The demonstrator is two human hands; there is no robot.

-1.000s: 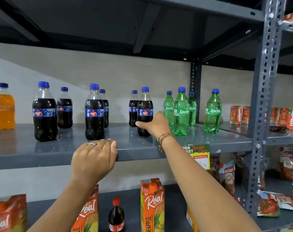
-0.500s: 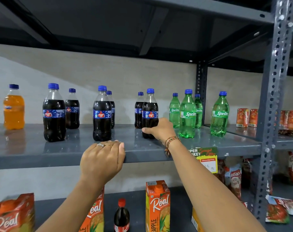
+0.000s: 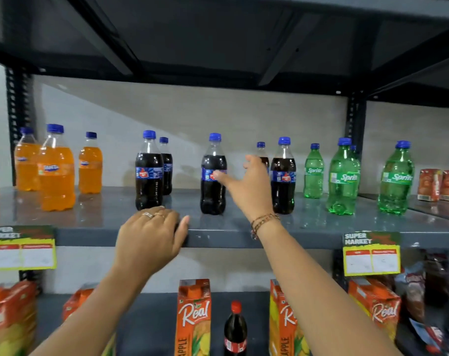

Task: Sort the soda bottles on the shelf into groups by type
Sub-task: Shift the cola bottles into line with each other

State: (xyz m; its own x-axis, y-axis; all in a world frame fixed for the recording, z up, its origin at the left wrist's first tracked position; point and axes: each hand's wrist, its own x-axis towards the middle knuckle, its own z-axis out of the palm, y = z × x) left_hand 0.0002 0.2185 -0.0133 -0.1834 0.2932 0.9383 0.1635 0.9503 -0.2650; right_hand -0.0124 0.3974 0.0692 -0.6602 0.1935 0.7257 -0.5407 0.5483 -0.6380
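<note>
Regrouping of the colas is in hand: the right hand (image 3: 246,186) reaches, fingers spread and holding nothing, its fingertip touching the lone cola bottle (image 3: 213,176) mid-shelf (image 3: 308,227). The left hand (image 3: 151,235) lies flat, empty, on the shelf edge. Next likely comes closing around that bottle's body and shifting it toward a neighbouring cola pair.

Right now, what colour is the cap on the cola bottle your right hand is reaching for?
Blue, seen in the head view: cola bottle, right hand.
</note>
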